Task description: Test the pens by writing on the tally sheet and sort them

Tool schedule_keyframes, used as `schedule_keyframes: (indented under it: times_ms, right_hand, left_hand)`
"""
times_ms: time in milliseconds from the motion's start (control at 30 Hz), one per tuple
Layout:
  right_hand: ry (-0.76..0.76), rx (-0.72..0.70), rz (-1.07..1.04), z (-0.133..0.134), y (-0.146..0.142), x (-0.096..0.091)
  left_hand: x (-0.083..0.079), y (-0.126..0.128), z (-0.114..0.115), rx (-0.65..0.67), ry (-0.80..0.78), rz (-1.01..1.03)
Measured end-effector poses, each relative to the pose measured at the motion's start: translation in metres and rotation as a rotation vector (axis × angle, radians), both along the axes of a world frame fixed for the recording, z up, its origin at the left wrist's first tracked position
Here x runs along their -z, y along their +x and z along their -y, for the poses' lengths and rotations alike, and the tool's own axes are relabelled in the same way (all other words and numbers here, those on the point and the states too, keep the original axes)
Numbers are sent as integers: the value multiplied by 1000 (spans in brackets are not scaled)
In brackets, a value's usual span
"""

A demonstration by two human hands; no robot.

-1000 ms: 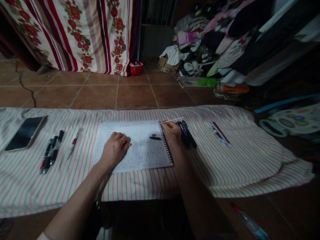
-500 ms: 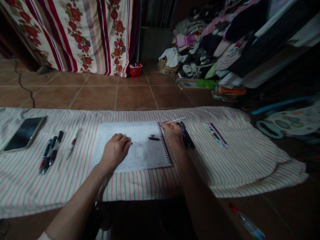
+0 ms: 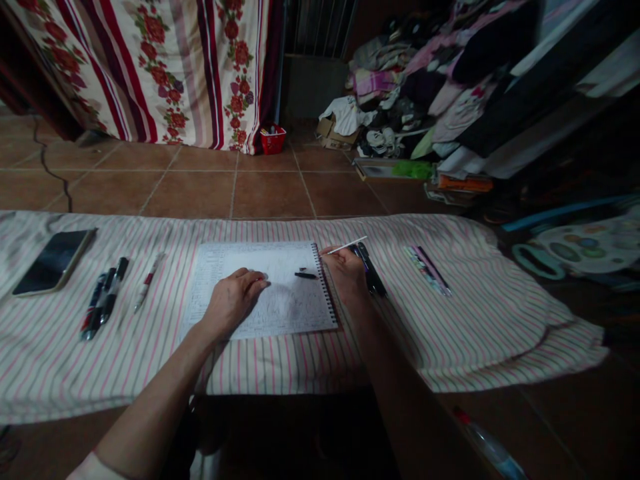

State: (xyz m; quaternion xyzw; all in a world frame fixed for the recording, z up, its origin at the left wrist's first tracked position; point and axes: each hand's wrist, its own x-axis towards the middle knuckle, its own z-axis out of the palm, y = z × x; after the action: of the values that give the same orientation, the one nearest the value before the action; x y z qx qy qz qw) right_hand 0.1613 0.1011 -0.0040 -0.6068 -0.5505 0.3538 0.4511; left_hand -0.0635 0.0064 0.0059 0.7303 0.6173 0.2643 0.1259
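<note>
Head view, left hand [image 3: 233, 300] lying curled on a spiral notebook [image 3: 225, 263], any grip hidden, right hand [image 3: 347, 273] pinching a thin white stick [image 3: 347, 245] above the notebook's spiral edge, short black object [image 3: 306, 275] just left of it on the page, black pens [image 3: 367, 270] just right of it on striped cloth [image 3: 450, 353]

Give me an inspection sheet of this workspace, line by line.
Surface: striped cloth, rumpled, tile floor beyond it.
Items at hand: spiral notebook, page densely written; small black item lying on it; thin white stick.
Hands: left hand palm-down on the page; right hand pinching the stick at the notebook's spiral edge.
Clutter: phone, pens, red-and-white pen, black pens, striped packet.
Cables: nothing seen.
Surroundings: clothes heap, floral curtain, red basket, plastic bottle.
</note>
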Motion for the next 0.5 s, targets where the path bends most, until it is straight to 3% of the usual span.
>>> schedule_keyframes:
  times_ms: [200, 500]
  right_hand:
    - [-134, 11, -102, 6, 2, -9]
    - [-110, -8, -216, 12, 2, -16]
  left_hand:
    - [-3, 6, 2, 13, -23, -124]
    - [-1, 7, -3, 63, -17, 107]
